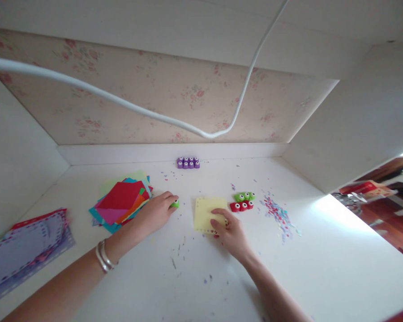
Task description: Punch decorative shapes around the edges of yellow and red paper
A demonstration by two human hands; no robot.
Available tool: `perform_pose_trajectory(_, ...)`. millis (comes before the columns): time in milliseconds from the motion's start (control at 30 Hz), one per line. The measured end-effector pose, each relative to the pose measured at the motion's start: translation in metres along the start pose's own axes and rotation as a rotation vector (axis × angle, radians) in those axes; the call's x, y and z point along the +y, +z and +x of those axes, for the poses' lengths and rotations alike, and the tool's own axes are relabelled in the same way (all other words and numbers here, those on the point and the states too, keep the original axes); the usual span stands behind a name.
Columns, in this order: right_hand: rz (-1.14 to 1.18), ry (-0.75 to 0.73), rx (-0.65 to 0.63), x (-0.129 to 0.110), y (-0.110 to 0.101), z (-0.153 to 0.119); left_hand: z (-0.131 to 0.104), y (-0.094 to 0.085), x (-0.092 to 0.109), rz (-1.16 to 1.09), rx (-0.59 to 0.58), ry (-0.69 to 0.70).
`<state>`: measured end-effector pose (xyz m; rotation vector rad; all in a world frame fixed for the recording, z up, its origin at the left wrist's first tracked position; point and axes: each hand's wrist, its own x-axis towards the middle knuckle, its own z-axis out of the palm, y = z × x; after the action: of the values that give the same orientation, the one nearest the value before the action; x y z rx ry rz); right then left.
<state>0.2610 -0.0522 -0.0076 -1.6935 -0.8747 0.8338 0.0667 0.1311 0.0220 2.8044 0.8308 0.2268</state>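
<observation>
My left hand (161,208) is closed around a small green craft punch (175,204) at its fingertips, just above the table. A square of yellow paper (203,212) lies in front of me, with punched holes along its edges. Resting on the paper's right part, my right hand (230,230) has its thumb and index finger apart. A bit of red shows at the paper's lower edge beside that hand; I cannot make out what it is. Right of the paper sit a row of green craft punches (244,197) and a row of red craft punches (242,206).
Purple craft punches (188,163) stand at the back. Coloured paper sheets (121,201) are piled at left, near lilac sheets (30,246) with punched borders. Punched-out confetti (278,212) is heaped at right. A white cable (161,117) hangs across the view above.
</observation>
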Motion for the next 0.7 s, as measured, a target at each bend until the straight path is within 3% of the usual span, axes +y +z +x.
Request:
perform_pose_trajectory(167, 0.091, -0.019, -0.052, -0.006, 0.004, -0.004, -0.048, 0.02, 0.017, -0.427, 0.161, -0.064)
perform_pose_trajectory(300, 0.204, 0.035, -0.12, -0.018, 0.008, -0.011, -0.062, 0.036, 0.023, -0.654, 0.285, -0.11)
perform_pose_trajectory(700, 0.075, 0.019, -0.179, -0.005, 0.015, -0.009, -0.063, 0.039, 0.022, -0.685, 0.297, -0.06)
